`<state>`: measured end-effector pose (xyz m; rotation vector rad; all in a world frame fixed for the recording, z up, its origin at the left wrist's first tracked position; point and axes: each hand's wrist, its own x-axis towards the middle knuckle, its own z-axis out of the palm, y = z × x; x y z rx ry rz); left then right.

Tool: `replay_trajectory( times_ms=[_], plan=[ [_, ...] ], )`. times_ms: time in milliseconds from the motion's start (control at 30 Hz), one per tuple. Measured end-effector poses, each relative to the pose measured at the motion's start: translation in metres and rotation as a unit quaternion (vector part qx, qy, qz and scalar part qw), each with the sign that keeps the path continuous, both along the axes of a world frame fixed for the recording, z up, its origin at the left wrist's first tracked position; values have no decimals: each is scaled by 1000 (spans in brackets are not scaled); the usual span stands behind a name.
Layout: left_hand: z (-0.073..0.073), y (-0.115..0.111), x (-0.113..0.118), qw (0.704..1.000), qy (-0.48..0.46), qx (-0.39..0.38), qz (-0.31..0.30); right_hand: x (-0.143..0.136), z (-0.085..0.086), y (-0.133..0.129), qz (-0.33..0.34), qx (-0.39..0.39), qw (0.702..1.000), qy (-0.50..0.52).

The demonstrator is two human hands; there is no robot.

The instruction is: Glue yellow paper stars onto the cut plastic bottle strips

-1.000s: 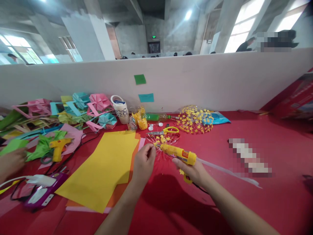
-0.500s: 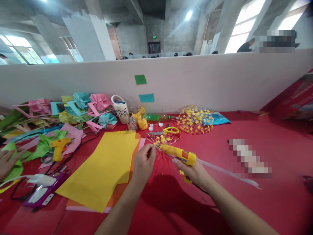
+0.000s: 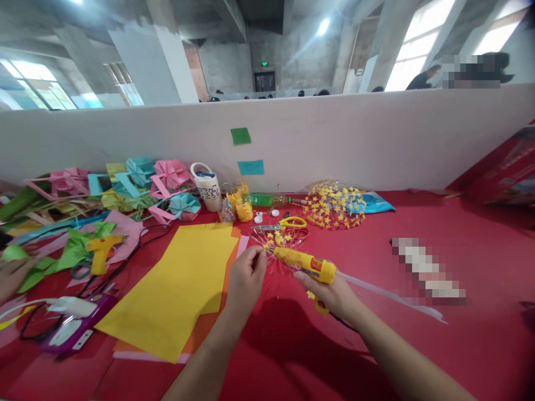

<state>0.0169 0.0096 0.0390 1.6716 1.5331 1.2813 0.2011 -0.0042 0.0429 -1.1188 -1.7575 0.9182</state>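
My right hand (image 3: 328,289) is wrapped round a yellow glue gun (image 3: 305,263), with a clear glue stick (image 3: 388,293) trailing from its back end. The gun's nozzle points left, right by the fingertips of my left hand (image 3: 247,275). Those fingers are pinched together; whatever is between them is too small to make out. Just beyond the nozzle lies a clump of clear strands with yellow stars (image 3: 279,239). Yellow-handled scissors (image 3: 288,224) rest behind that clump. Below my right hand, another yellow star (image 3: 310,294) shows.
Yellow paper sheets (image 3: 175,289) lie left of my hands. Farther left are a second glue gun (image 3: 101,253), a purple power strip (image 3: 79,328), folded paper pieces (image 3: 171,175) and another person's hand (image 3: 12,275). A star-covered bundle (image 3: 333,204) stands before the white partition (image 3: 334,139).
My hands and the glue gun stay nearly where they were. At the far left, the other person's hand and the green paper by it have shifted slightly.
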Motion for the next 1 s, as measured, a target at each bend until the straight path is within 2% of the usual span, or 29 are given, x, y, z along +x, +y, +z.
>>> replay_trajectory(
  times_ms=[200,300,367,467,533,667,733,800,933,1000],
  plan=[
    [-2,-3,-3,989,129,76,0,2,5,0,11,-19,1000,-21],
    [0,-5,-8,982,160,100,-6,6,10,1,17,2,998,-66],
    [3,-6,-16,989,122,87,12,9,13,0,35,37,990,-128],
    [12,-4,-28,999,-3,31,43,10,14,-5,134,57,967,-208],
    [16,-2,-34,996,-80,-8,26,5,8,-9,194,45,949,-243],
    [16,-1,-30,982,-159,-87,-46,-12,-17,-13,245,19,912,-329],
    [14,-3,-23,972,-185,-125,-72,-20,-29,-12,243,25,894,-375],
    [12,-5,-15,960,-209,-158,-95,-22,-32,-10,228,47,887,-399],
    [13,-7,-5,938,-245,-208,-132,-14,-15,-2,183,120,905,-366],
    [14,-6,-2,926,-260,-235,-144,-7,-2,3,104,164,933,-302]
  ],
)
